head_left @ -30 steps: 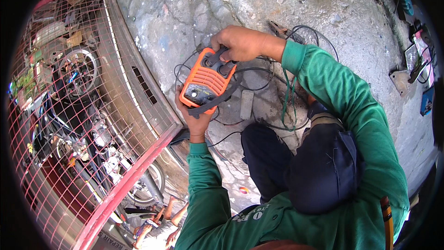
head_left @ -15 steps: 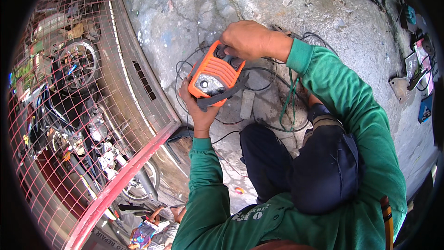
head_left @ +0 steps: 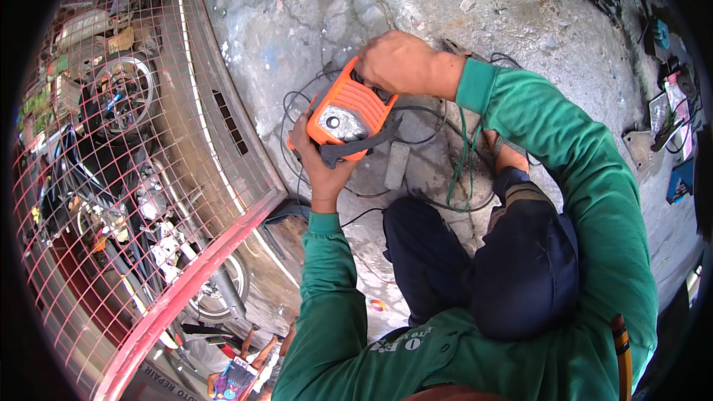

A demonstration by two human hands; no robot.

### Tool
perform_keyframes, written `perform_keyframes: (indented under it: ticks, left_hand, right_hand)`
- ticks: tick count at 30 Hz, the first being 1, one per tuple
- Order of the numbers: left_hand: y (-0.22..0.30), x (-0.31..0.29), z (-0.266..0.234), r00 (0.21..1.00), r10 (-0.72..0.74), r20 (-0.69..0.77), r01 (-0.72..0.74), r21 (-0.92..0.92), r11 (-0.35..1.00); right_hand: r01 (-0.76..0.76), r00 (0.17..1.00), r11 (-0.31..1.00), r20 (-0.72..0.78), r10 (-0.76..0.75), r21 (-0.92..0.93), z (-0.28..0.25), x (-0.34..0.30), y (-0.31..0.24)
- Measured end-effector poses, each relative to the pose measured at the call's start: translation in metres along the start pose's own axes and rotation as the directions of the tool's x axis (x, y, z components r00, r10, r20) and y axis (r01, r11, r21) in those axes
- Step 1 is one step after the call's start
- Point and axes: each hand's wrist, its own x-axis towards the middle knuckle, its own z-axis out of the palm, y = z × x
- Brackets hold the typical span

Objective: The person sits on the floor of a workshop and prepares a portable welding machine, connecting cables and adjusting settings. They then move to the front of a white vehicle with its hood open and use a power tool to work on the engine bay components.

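A small orange box-shaped machine [head_left: 347, 111] with a round dial and a black strap is held above a rough concrete surface. My left hand [head_left: 316, 167] grips it from below and at its left side. My right hand [head_left: 401, 63] is closed over its far top end. Black cables [head_left: 427, 115] trail from the machine and loop over the concrete. Both my sleeves are green. My dark-trousered knees [head_left: 512, 252] are bent under me.
A pink wire-mesh fence [head_left: 134, 178] runs down the left, with motorcycles [head_left: 111, 171] far below behind it. A grey block [head_left: 396, 165] and a green cord [head_left: 460, 156] lie on the concrete. Tools and small items [head_left: 668, 126] lie at the right edge.
The orange machine has risen and shifted right in the view, tilting as both hands lift it. My right hand has stayed over its far end.
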Motion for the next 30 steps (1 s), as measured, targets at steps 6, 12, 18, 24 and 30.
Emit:
perform_keyframes:
  ticks: [6, 12, 18, 24, 30]
  left_hand:
    - [0.012, 0.001, 0.006, 0.997, 0.083, 0.003, -0.083, 0.110, 0.990]
    - [0.011, 0.005, 0.006, 0.994, 0.106, -0.012, -0.104, 0.132, 0.986]
    - [0.010, 0.007, 0.004, 0.994, 0.106, -0.004, -0.105, 0.126, 0.986]
    - [0.009, 0.000, 0.007, 0.992, 0.124, 0.030, -0.127, 0.152, 0.980]
    - [0.008, -0.015, 0.015, 0.985, 0.161, 0.055, -0.168, 0.183, 0.969]
  right_hand:
    - [-0.436, 0.862, 0.846, 0.414, 0.293, 0.307, -0.013, 0.011, 0.018]
    - [-0.153, 0.982, 0.975, 0.134, 0.132, 0.162, -0.002, -0.002, 0.018]
    - [-0.035, 0.984, 0.996, 0.175, 0.020, 0.083, -0.003, -0.005, 0.017]
    - [-0.302, 0.923, 0.905, 0.330, 0.198, 0.300, 0.001, -0.003, 0.023]
    - [-0.759, 0.631, 0.093, 0.694, 0.347, 0.644, 0.034, -0.021, 0.030]
